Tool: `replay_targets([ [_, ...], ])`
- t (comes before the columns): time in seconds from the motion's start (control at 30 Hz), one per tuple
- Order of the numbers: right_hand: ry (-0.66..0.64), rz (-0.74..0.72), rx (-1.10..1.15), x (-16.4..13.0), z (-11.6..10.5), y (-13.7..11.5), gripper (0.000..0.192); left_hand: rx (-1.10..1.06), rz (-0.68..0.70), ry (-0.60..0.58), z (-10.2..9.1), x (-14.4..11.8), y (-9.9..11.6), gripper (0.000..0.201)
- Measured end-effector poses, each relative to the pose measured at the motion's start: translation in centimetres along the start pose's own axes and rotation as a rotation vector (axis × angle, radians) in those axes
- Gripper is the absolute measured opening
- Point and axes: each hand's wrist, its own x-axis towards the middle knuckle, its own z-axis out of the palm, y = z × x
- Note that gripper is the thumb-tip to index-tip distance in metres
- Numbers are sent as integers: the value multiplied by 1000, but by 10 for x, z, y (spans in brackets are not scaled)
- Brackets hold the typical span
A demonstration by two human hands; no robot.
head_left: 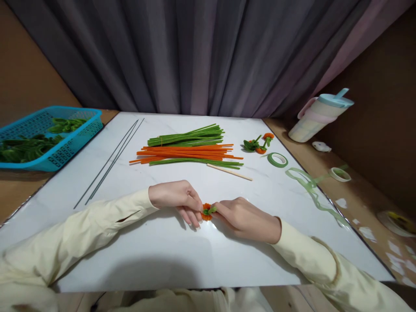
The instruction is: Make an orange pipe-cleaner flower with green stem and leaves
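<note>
Between my two hands, just above the white tabletop, is a small orange pipe-cleaner flower (pixel 206 216) with a green centre. My left hand (pixel 178 198) pinches its left edge between thumb and index finger, the other fingers hanging loosely below. From the other side my right hand (pixel 242 217) is closed on the green stem part, its fingertips pressed together there. Beyond the hands lie bundles of orange pipe cleaners (pixel 185 153) and green pipe cleaners (pixel 188 138), with a thin wooden stick (pixel 229 172) in front of them.
Left are a blue basket (pixel 69 147) holding green pieces and several thin dark wires (pixel 112 167). To the right lie finished-looking orange and green flowers (pixel 255 145), a green tape roll (pixel 277 160), loose green ribbon (pixel 312 190), another tape roll (pixel 339 174) and a tumbler (pixel 316 119).
</note>
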Motion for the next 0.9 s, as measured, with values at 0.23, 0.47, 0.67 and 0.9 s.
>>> replay_targets([
  [0.23,2,-13,3,0,0,1,16,-59,-23,-22,5,2,-1,26],
  [0.47,13,-2,42,3,-2,-2,15,-136,31,137,16,11,-14,38],
  [0.67,21,29,87,5,-5,-6,25,-111,59,130,16,12,-15,39],
  [0.9,19,40,73,6,-2,-3,23,-73,89,62,16,10,-14,38],
])
